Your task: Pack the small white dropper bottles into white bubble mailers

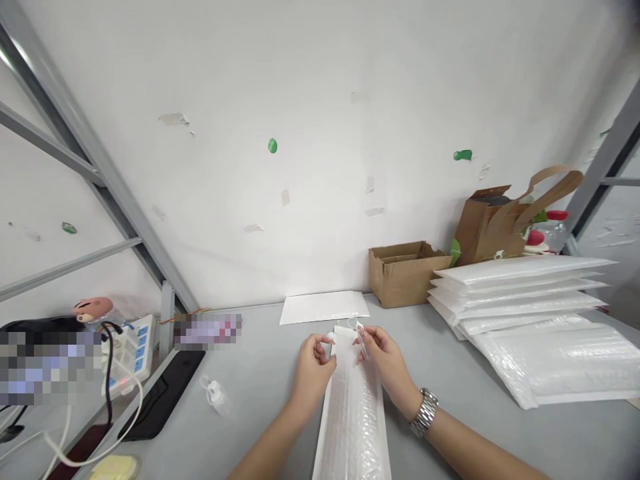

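Note:
A long white bubble mailer (353, 413) lies lengthwise in front of me, its far end between my hands. My left hand (316, 370) is curled at the mailer's left edge, with thumb and forefinger closed on it near the far end. My right hand (387, 363) pinches a small clear-and-white item (361, 333) over the mailer's far right corner. A thin white loop stands out at its top; the fingers partly hide the rest. Off to the left, a small clear bottle (217, 397) with a white looped cap lies on the grey table (260, 373).
Several bubble mailers (520, 313) are piled at the right. Behind them stand an open cardboard box (410, 277) and a brown paper bag (487, 230). A flat white sheet (325, 308) lies by the wall. At left are a black phone (165, 397), a power strip (133, 353) and cables.

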`<state>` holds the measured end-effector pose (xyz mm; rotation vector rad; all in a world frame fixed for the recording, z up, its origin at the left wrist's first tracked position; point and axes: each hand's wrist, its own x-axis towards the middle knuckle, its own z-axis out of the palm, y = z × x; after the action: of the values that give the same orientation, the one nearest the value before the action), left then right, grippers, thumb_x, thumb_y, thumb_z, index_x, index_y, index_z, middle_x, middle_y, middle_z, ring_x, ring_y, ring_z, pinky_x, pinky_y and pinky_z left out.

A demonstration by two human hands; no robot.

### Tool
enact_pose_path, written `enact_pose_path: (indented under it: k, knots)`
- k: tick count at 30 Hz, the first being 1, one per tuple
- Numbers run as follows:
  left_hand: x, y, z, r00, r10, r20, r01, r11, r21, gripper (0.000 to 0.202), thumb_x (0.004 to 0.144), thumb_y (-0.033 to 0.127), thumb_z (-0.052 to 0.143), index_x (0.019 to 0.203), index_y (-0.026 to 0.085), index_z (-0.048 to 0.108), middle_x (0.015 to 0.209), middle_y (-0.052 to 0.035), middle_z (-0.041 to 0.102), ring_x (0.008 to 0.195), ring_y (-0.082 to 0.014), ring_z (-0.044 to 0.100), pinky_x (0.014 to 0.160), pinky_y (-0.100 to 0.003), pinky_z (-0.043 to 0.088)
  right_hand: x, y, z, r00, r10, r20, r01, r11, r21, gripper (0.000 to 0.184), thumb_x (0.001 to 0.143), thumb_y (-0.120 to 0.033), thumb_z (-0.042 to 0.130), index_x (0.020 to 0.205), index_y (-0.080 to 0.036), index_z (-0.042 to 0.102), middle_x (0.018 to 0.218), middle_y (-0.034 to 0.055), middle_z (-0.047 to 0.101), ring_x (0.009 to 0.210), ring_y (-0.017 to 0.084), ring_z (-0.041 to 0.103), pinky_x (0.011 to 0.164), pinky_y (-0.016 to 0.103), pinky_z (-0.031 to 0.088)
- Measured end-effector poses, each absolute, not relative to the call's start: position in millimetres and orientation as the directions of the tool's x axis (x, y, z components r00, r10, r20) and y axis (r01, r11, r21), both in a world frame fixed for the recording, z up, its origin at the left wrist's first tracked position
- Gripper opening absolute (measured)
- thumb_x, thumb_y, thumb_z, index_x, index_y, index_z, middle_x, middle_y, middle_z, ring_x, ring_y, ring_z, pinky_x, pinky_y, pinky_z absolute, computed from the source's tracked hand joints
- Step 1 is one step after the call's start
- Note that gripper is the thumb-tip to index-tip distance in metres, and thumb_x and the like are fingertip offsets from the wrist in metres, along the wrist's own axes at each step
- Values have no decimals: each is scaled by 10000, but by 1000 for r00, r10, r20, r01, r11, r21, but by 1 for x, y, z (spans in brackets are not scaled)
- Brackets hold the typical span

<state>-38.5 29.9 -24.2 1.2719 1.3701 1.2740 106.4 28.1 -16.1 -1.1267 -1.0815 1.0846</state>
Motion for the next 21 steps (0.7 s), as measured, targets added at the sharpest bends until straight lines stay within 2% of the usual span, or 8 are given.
enact_pose_path:
  k: [2,7,10,14,19,21]
  knots:
    - [-37,28,-27,-106,989,106,207,-82,975,222,561,91,551,757,195,542,621,72,371,546,-85,397,542,-194,323,106,28,-17,138,986,89,-103,104,-989,457,662,-622,585,751,-174,564,693,31,613,499,137,525,552,302,466]
    - [-38,28,-28,-121,988,97,240,-66,968,211,583,99,541,755,205,481,611,76,357,555,-91,393,544,-193,311,107,29,-19,133,987,91,-115,107,-988,447,663,-609,595,751,-171,572,675,16,600,498,131,521,544,295,462]
    - [-38,28,-26,-129,987,93,273,-55,961,165,631,175,558,703,213,414,601,77,368,560,-99,395,560,-205,318,107,29,-18,132,987,95,-122,112,-986,443,660,-603,602,740,-168,571,657,15,595,497,131,520,540,292,464]
    - [-39,27,-24,-111,990,90,365,-44,930,164,672,187,509,623,219,356,575,71,370,554,-110,391,557,-216,298,108,30,-18,138,986,91,-127,109,-986,453,656,-608,603,748,-166,565,680,23,605,499,129,517,545,292,467]
    - [-42,24,-28,-69,964,256,654,-150,742,223,697,340,572,599,229,405,605,19,448,632,-183,443,600,-267,269,110,31,-19,166,985,53,-142,77,-987,498,662,-602,600,893,-162,566,685,15,600,533,142,541,591,301,467]
    - [-43,22,-30,-45,955,292,718,-173,674,265,695,403,585,568,232,427,608,-9,472,660,-215,460,620,-289,268,109,31,-21,143,989,37,-136,56,-989,489,661,-605,593,871,-164,576,698,18,599,554,148,555,617,302,463]
